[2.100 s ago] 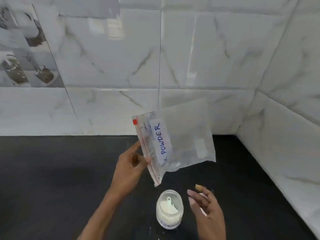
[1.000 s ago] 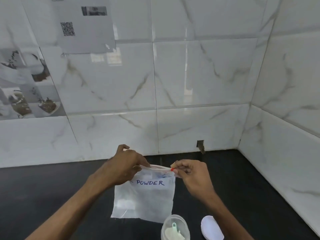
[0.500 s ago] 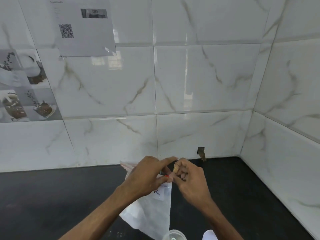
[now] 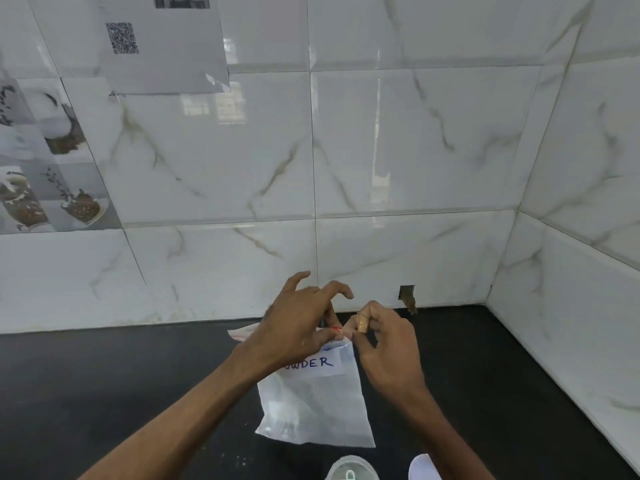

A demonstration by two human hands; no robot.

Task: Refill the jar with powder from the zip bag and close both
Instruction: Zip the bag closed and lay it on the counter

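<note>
The left hand (image 4: 294, 330) and the right hand (image 4: 388, 348) meet at the top of the bag (image 4: 318, 410). The left thumb and one finger pinch the top edge, right by a small red bit (image 4: 336, 328) on the zip. The other left fingers are spread and point up. The right hand pinches the same top edge just beside it, with its fingers curled. One right finger has a tan wrap on it.

The bag is clear and hangs down from the hands, in front of the person and over the black counter (image 4: 104, 393). I cannot tell if its bottom touches the counter. A white label (image 4: 311, 363) on the bag shows the letters "WDER"; the left hand hides the rest.

The jar (image 4: 367, 464) sits at the bottom edge, just below the bag. Only its top shows, and it has no lid on. The white lid (image 4: 420, 467) lies on the counter just to the right of the jar.

Behind is a white tile wall (image 4: 381, 150). A paper (image 4: 166, 46) with a square code is stuck on it, up on the left.
</note>
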